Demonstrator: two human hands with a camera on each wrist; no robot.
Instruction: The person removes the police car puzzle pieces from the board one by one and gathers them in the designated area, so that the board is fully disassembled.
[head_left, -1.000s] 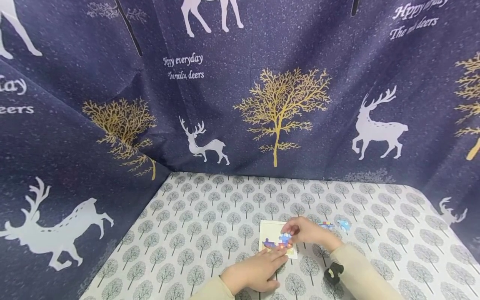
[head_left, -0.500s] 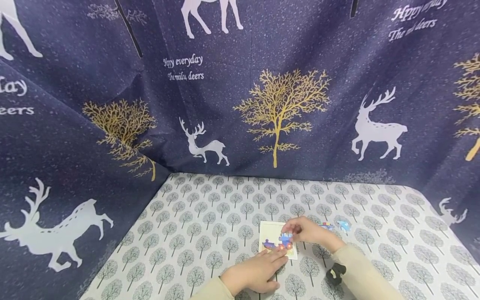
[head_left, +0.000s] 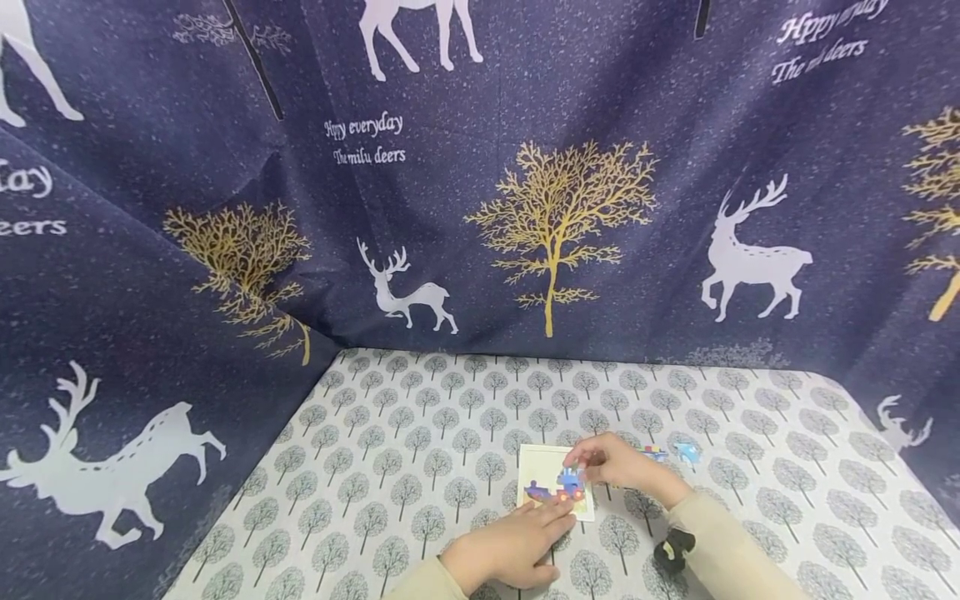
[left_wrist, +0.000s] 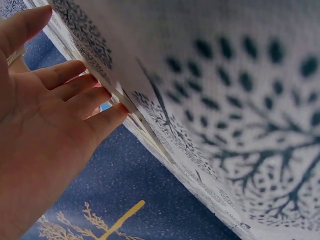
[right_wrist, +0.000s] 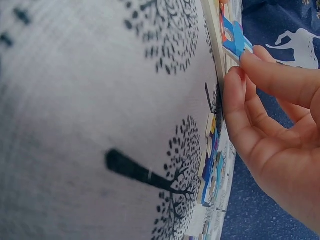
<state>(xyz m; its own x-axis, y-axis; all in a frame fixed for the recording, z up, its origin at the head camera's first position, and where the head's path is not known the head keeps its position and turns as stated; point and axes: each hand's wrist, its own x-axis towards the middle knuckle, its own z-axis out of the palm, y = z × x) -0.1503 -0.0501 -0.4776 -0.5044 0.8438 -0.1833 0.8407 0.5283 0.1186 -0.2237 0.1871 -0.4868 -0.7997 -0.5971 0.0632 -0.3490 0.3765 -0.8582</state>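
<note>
A pale puzzle board (head_left: 536, 458) lies on the table, bearing joined pieces that show a blue train with red wheels. My right hand (head_left: 618, 462) is at the board's right side; in the right wrist view its thumb and fingertip pinch the edge of a blue jigsaw piece (right_wrist: 234, 40), tilted up from the board. My left hand (head_left: 510, 542) lies palm down with fingers extended, its fingertips over the board's lower part and the pieces there. In the left wrist view the straight fingers (left_wrist: 107, 120) touch the board's edge. The left fingers hide part of the lower pieces.
Loose puzzle pieces, a multicoloured one (head_left: 655, 452) and a light blue one (head_left: 686, 452), lie right of the board, partly behind the right hand. A tree-print cloth (head_left: 420, 533) covers the table. Dark deer-print fabric (head_left: 480, 208) hangs behind and to the left.
The blue piece has shifted slightly down and turned against the red-wheeled pieces, so more of the train shows. My left hand has stayed in place on the board.
</note>
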